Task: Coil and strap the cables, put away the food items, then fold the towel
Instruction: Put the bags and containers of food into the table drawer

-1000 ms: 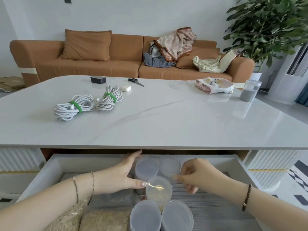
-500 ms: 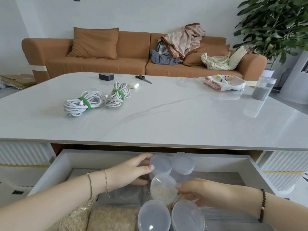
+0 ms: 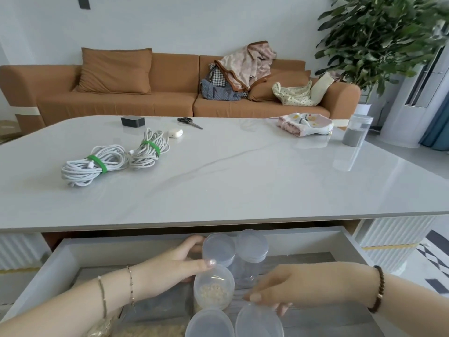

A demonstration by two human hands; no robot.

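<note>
While the left hand (image 3: 170, 271) seemingly grips the grain jar (image 3: 213, 288), right hand (image 3: 298, 285) loose-fingered, over a lid (image 3: 258, 322).

Drawer (image 3: 73, 254) sits below table (image 3: 243, 186) edge, both hands inside.
Grain jar (image 3: 213, 290) between left hand (image 3: 170, 273) and right hand (image 3: 294, 285), touching left thumb.
Behind it: rear-left jar (image 3: 218, 249) at left hand's fingertips, rear-right jar (image 3: 252, 246) just beside.
Nearer than hands: front-left jar (image 3: 210, 324); front-right jar (image 3: 258, 323) under right fingertips.
Grain bags (image 3: 150, 333) below left forearm.
On table, well beyond left hand: cable coil A (image 3: 94, 164), cable coil B (image 3: 149, 152) touching.
Well beyond right hand: towel (image 3: 306, 124), tall container (image 3: 356, 131) right of it.
</note>
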